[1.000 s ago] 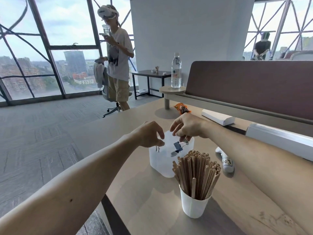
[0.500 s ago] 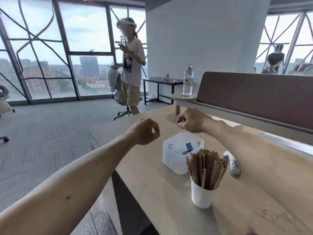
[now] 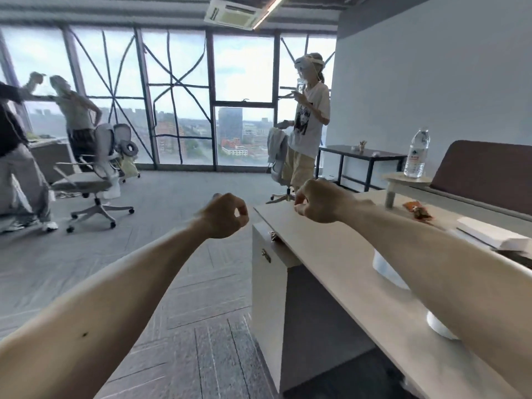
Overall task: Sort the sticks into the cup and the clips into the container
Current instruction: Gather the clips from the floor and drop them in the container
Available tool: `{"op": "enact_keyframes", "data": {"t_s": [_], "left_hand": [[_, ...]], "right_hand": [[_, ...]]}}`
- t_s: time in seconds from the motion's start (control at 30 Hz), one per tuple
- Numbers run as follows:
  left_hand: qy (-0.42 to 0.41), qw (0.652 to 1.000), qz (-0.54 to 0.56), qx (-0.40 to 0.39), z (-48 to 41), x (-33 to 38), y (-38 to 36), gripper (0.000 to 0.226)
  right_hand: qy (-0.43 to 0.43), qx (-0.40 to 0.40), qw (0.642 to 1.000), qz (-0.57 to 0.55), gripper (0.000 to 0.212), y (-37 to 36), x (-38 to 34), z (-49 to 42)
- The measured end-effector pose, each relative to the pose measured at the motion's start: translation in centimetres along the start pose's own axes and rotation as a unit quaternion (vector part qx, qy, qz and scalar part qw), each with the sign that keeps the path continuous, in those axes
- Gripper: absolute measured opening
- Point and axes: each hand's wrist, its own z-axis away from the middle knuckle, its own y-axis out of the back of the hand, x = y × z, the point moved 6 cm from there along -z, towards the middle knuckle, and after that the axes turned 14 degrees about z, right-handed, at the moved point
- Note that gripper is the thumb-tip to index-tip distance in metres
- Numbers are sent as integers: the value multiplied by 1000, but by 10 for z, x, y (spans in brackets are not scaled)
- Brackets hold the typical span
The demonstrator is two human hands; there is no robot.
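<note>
My left hand (image 3: pixel 226 215) is raised over the floor, left of the desk's end, its fingers curled shut with nothing visible in them. My right hand (image 3: pixel 318 201) hovers above the desk's far corner, also closed in a loose fist and empty. My right forearm hides most of the translucent container (image 3: pixel 385 269) and the white cup (image 3: pixel 440 326); only their lower edges show beneath it. The sticks and clips are hidden.
The light wooden desk (image 3: pixel 331 254) runs along the right, with a water bottle (image 3: pixel 416 154) on a small stand, an orange packet (image 3: pixel 417 210) and a white box (image 3: pixel 489 234). A person with a headset (image 3: pixel 309 119) stands beyond it. Office chairs (image 3: pixel 98 182) and two people are at left.
Both hands have lifted away from the container, after letting clips go into it. My view has swung left and up, so the cup and container now lie under my right forearm.
</note>
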Motion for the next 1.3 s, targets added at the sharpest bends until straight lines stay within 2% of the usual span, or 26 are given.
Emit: {"op": "enact_keyframes", "data": {"t_s": [0.17,0.47,0.77,0.9,1.03,1.3], "left_hand": [[57,998,-10,7,71,-67,26,17],[180,983,-15,-38,218,-186,36,17],[277,956,-20,-91,368,-293,11,14],[313,942,-9,-123,427,-339,-14,7],[330,931,8,-157,472,-379,-49,9],[360,906,12,-222,518,-472,-152,39]], "right_hand": [[38,-16,999,-17,19,-19,-94,5],[70,-86,993,-40,20,-87,-240,39],[94,-174,978,-71,20,-198,-367,95],[89,-216,968,-85,21,-249,-409,125],[62,-253,961,-98,18,-300,-436,156],[35,-325,940,-101,18,-433,-453,181]]}}
